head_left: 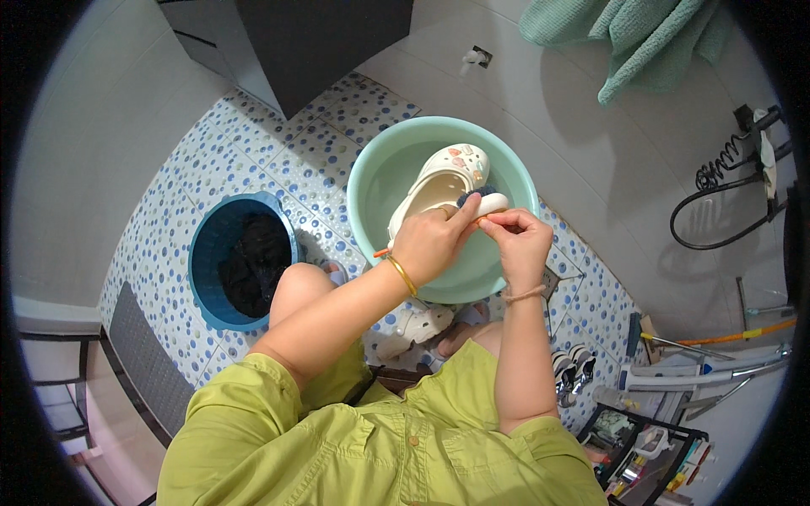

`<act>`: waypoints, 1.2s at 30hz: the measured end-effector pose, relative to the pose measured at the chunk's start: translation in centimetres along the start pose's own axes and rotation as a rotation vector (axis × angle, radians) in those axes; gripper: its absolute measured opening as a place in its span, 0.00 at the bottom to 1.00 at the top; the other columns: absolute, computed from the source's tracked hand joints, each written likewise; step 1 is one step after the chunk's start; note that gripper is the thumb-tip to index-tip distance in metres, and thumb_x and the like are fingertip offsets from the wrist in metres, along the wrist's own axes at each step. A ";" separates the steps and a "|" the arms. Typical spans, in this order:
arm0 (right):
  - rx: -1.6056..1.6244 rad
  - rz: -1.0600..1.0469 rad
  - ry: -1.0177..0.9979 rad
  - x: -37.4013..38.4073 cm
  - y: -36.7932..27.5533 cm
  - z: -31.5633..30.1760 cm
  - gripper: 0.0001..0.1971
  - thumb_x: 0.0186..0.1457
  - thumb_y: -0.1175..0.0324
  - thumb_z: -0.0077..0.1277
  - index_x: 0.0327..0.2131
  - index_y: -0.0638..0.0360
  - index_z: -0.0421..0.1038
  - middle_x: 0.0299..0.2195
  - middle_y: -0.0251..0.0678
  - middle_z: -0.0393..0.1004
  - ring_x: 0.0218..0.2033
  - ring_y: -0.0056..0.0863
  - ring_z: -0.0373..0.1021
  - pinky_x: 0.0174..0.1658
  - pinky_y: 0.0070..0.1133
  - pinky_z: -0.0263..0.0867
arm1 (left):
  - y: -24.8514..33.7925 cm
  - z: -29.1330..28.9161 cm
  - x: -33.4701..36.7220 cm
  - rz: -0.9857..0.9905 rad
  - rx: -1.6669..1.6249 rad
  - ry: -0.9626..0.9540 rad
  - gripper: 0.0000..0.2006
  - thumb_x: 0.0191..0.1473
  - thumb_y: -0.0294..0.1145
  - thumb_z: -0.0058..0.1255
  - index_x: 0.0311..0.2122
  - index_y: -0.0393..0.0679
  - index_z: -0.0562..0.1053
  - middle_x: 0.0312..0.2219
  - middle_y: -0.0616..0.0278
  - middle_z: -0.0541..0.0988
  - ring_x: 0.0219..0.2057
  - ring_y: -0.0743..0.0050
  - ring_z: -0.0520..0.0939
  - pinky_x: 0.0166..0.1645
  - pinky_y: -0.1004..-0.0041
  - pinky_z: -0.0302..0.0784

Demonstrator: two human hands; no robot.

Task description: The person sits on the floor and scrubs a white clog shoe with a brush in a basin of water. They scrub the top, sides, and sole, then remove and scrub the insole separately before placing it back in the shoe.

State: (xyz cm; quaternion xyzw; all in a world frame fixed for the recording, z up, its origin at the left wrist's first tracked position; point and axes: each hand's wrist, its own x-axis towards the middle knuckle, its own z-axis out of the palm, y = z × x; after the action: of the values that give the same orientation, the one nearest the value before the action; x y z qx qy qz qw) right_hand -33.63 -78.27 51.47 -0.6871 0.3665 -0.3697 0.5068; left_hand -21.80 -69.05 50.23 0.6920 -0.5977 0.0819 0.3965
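Observation:
My left hand (pixel 429 244), with a gold bangle at the wrist, is closed around what looks like a brush (pixel 492 204) with a white rounded head and dark blue bristles. An orange tip pokes out behind the left hand. Fingers of my right hand (pixel 517 240) pinch the brush's edge beside the left thumb; exactly what they grip is partly hidden. Just beyond my hands, a white clog (pixel 460 163) with colourful charms on its toe leans inside a light green basin (pixel 361 160). Its heel end is near my left knuckles, and the bristles sit close to its opening.
A blue bucket (pixel 202 291) with dark cloth (pixel 253 261) stands at the left. Another white clog (pixel 419 327) lies below the basin by my feet. Striped sandals (pixel 574 367), a rack of bottles (pixel 645 451) and mop handles are at the right. A dark cabinet (pixel 329 51) overhangs the far side.

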 end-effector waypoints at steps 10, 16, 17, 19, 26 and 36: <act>0.471 0.060 -0.045 -0.1 -1.2 0.7 0.23 0.41 0.79 0.57 0.44 0.68 0.63 0.34 0.35 0.69 0.33 0.20 0.67 0.34 0.14 0.66 | 0.6 -1.4 1.1 -0.031 -0.188 0.059 0.18 0.45 0.29 0.51 0.44 0.43 0.71 0.23 0.56 0.77 0.18 0.64 0.76 0.24 0.72 0.71; 0.355 -0.087 -0.009 -0.4 -0.5 1.8 0.24 0.45 0.78 0.55 0.47 0.71 0.61 0.37 0.35 0.69 0.34 0.19 0.66 0.38 0.15 0.67 | 0.3 -0.9 0.7 -0.102 -0.218 0.111 0.17 0.45 0.30 0.51 0.44 0.40 0.71 0.24 0.53 0.77 0.20 0.62 0.77 0.25 0.72 0.72; 0.342 -0.113 0.003 -0.4 -0.5 2.0 0.23 0.46 0.78 0.55 0.47 0.72 0.61 0.37 0.35 0.69 0.34 0.18 0.66 0.38 0.15 0.67 | 0.2 -0.9 0.7 -0.113 -0.211 0.122 0.17 0.46 0.30 0.51 0.44 0.40 0.71 0.24 0.52 0.77 0.20 0.61 0.77 0.26 0.72 0.72; 0.336 -0.135 -0.003 -0.4 -0.6 2.1 0.23 0.46 0.78 0.54 0.48 0.71 0.61 0.38 0.36 0.68 0.35 0.18 0.66 0.39 0.15 0.67 | 0.0 -1.1 0.8 -0.125 -0.287 0.107 0.17 0.46 0.31 0.51 0.44 0.40 0.71 0.24 0.52 0.76 0.20 0.60 0.77 0.27 0.71 0.72; 0.270 -0.191 -0.071 0.0 -0.8 2.1 0.25 0.47 0.77 0.53 0.51 0.65 0.59 0.43 0.37 0.66 0.40 0.22 0.66 0.43 0.18 0.67 | -0.4 -1.3 1.1 -0.179 -0.392 0.044 0.19 0.49 0.34 0.49 0.47 0.40 0.68 0.22 0.50 0.75 0.20 0.57 0.77 0.27 0.70 0.70; 0.241 -0.247 -0.007 -0.7 -0.3 2.9 0.23 0.50 0.78 0.48 0.52 0.65 0.58 0.44 0.39 0.64 0.43 0.25 0.65 0.43 0.19 0.67 | -0.4 -0.4 0.4 -0.296 -0.482 0.047 0.18 0.53 0.36 0.45 0.47 0.40 0.68 0.21 0.54 0.76 0.20 0.69 0.77 0.25 0.73 0.71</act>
State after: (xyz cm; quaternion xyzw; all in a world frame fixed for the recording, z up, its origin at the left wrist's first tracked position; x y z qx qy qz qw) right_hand -31.31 -76.36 51.06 -0.6624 0.2304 -0.4681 0.5376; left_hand -21.22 -69.10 50.49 0.6553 -0.4832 -0.1054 0.5709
